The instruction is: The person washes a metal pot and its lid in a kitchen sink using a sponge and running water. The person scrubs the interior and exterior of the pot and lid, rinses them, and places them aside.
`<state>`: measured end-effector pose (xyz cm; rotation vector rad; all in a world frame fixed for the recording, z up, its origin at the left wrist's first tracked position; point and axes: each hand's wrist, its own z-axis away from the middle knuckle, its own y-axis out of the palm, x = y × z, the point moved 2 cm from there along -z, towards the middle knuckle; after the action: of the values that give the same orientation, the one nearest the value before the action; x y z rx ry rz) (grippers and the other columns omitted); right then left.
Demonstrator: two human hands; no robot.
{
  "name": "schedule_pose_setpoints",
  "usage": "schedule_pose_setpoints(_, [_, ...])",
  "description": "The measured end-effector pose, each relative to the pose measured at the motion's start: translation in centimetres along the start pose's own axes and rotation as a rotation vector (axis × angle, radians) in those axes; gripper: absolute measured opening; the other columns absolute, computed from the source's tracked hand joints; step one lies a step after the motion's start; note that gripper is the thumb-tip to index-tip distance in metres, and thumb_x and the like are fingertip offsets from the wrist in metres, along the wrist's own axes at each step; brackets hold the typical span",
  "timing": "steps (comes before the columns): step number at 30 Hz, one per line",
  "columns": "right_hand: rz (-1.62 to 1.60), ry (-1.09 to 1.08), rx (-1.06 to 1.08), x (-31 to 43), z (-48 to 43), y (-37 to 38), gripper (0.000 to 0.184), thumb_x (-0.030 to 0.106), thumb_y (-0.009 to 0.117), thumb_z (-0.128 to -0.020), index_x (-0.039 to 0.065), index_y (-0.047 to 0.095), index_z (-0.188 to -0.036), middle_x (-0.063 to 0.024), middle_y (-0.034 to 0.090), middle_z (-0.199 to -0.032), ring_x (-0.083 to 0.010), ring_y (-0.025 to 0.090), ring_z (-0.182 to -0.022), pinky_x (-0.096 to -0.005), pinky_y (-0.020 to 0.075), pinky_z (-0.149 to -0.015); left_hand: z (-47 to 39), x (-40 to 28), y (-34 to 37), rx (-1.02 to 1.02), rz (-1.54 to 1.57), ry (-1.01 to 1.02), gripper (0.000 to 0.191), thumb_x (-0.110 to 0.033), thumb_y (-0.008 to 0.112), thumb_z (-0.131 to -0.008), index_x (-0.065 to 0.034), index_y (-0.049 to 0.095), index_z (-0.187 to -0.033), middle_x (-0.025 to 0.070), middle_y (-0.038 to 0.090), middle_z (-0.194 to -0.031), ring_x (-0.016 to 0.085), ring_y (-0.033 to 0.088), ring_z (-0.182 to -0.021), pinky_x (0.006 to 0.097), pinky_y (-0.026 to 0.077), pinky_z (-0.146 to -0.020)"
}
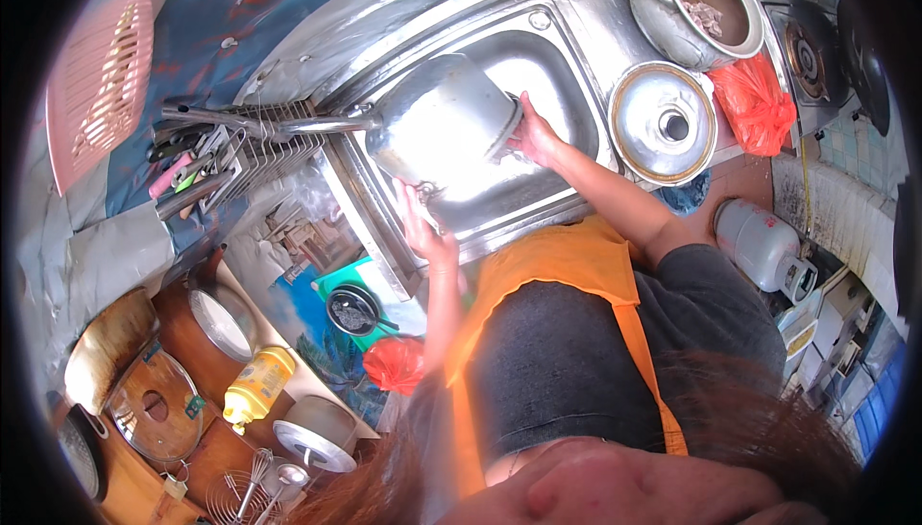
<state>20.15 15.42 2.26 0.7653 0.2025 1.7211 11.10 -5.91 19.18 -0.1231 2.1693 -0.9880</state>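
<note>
A large metal pot point(439, 114) lies tilted on its side over the stainless steel sink point(504, 49), beneath the tap point(331, 124). My right hand point(536, 132) grips its rim on the right. My left hand point(425, 226) is at the pot's lower left side with fingers extended; a dark, wiry scrubber-like thing point(431, 193) shows by its fingertips, and how firmly it is held is unclear. Right of the sink, a round metal lid point(663, 124) rests on the steel counter, beside a big pot point(648, 28) with meat pieces point(702, 17) in liquid.
A red plastic bag point(753, 107) and a gas burner point(805, 53) are at the right, with a gas cylinder point(760, 240) below. A wire rack point(277, 118) with knives borders the sink's left. A yellow bottle point(259, 381) and pans stand lower left.
</note>
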Motion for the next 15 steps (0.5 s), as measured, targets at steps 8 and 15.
schedule_pose_setpoints(8, [-0.104, -0.067, 0.098, 2.5, 3.7, 0.7, 0.077, 0.066, 0.022, -0.099, 0.012, 0.027, -0.153, -0.0126, 0.036, -0.152, -0.0302, 0.03, -0.142, -0.0516, 0.021, -0.116, 1.7, 0.6, 2.1, 0.018, 0.055, 0.116, 0.052, 0.003, 0.046, -0.087, 0.0014, 0.046, -0.139, 0.0253, 0.043, -0.145, 0.044, 0.041, -0.135, 0.0512, 0.035, -0.111])
schedule_pose_setpoints(15, [0.535, -0.293, -0.149, 5.6, 6.8, -3.3, 0.076, 0.053, 0.045, -0.099, -0.005, 0.031, -0.147, -0.0221, 0.047, -0.141, -0.0253, 0.056, -0.121, -0.0351, 0.0483, -0.095, 1.3, 1.1, 5.0, -0.005, 0.54, -0.506, 0.068, 0.014, 0.037, -0.081, 0.0004, 0.033, -0.147, 0.0156, 0.039, -0.149, 0.035, 0.047, -0.132, 0.0419, 0.046, -0.103])
